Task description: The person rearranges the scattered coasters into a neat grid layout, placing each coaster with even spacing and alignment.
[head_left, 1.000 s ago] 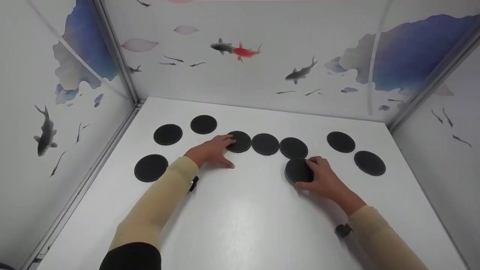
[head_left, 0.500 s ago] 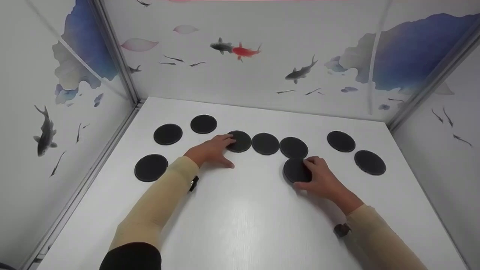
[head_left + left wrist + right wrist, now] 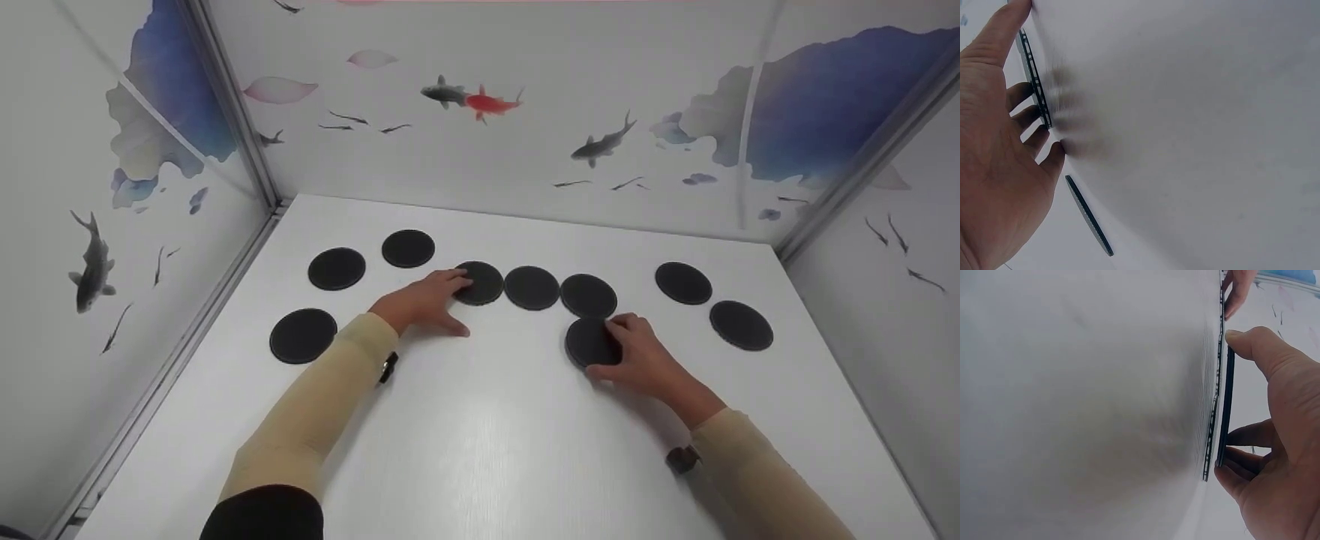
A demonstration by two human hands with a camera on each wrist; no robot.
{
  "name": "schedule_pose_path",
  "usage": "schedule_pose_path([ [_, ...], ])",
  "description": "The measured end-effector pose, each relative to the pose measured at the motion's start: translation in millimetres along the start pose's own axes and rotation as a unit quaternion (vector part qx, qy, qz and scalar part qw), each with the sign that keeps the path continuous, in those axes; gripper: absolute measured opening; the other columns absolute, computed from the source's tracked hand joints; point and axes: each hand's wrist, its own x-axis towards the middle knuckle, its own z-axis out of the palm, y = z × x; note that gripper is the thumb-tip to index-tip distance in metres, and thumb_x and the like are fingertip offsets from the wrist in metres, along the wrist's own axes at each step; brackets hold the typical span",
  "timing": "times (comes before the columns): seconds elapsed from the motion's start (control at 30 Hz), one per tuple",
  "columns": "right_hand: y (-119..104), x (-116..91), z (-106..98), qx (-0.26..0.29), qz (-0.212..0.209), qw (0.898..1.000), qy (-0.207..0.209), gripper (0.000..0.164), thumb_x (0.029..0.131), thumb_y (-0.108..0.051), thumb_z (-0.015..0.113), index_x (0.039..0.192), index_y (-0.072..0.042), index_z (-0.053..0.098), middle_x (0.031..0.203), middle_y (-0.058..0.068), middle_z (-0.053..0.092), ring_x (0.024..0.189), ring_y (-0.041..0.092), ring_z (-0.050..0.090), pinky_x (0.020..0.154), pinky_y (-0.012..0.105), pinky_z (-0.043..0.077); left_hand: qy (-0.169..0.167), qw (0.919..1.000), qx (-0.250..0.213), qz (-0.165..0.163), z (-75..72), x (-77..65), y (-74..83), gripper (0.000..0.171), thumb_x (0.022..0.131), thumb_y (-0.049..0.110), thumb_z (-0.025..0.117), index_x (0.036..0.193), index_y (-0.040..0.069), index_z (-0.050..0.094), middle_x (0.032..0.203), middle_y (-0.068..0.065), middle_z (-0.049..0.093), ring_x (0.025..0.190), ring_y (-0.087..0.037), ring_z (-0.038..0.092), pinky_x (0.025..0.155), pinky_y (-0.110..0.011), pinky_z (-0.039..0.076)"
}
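Observation:
In the head view my right hand (image 3: 641, 356) pinches a round black disc (image 3: 589, 341) between thumb and fingers. Seen from the right wrist, that disc (image 3: 1227, 405) stands edge-on between thumb and fingertips, slightly above the table. Just behind it, three black discs lie in a row: a right one (image 3: 589, 295), a middle one (image 3: 531, 288) and a left one (image 3: 484, 283). The fingertips of my left hand (image 3: 427, 302) rest at the left disc's near left edge, covering part of it. My left thumb is spread apart, and the left wrist view shows the fingers touching that disc's rim (image 3: 1036, 84).
On the white table (image 3: 465, 450), more black discs lie apart: three at the left, including one (image 3: 302, 336) beside my left forearm, and two at the right, one (image 3: 741, 325) nearer the side. White panels (image 3: 525, 165) printed with fish enclose the back and sides.
My right hand has shifted slightly left with the disc, then nearly stopped. The left hand and the other discs stay where they were.

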Motion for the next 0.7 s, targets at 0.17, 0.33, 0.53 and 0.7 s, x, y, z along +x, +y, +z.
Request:
schedule_pose_path([
  [0.17,0.3,0.7,0.6,-0.004,0.009,1.0,-0.009,0.105,0.089,-0.046,0.093,0.161,0.013,0.045,0.156,0.029,0.045,0.144,0.044,0.047,0.121,0.062,0.043,-0.001,1.0,-0.003,0.0,-0.2,-0.7,0.4,0.107,0.091,0.059,0.088,0.175,0.019,0.034,0.185,-0.003,0.019,0.17,-0.027,0.015,0.134,-0.052,0.026],
  [0.33,2.5,2.2,0.2,-0.003,0.01,1.0,-0.014,0.104,0.089,-0.046,0.092,0.161,0.013,0.045,0.155,0.03,0.045,0.144,0.045,0.046,0.121,0.062,0.043,0.003,1.0,0.002,-0.003,0.6,-0.9,0.2,0.108,0.091,0.061,0.087,0.175,0.02,0.034,0.185,-0.002,0.018,0.17,-0.027,0.015,0.133,-0.051,0.027],
  [0.53,5.9,2.3,0.5,0.006,0.008,1.0,-0.019,0.105,0.089,-0.046,0.092,0.161,0.013,0.045,0.154,0.031,0.044,0.143,0.045,0.046,0.121,0.062,0.042,0.005,1.0,-0.002,-0.003,1.3,-1.1,0.9,0.107,0.091,0.061,0.088,0.175,0.02,0.035,0.185,-0.002,0.018,0.17,-0.028,0.015,0.133,-0.053,0.027],
  [0.7,6.8,3.3,1.4,0.008,0.008,1.0,-0.022,0.105,0.089,-0.047,0.092,0.161,0.013,0.045,0.154,0.03,0.043,0.144,0.045,0.045,0.121,0.063,0.042,0.005,1.0,-0.005,-0.004,1.2,-0.8,0.2,0.107,0.091,0.061,0.087,0.175,0.021,0.035,0.185,-0.001,0.018,0.17,-0.027,0.014,0.133,-0.053,0.027],
])
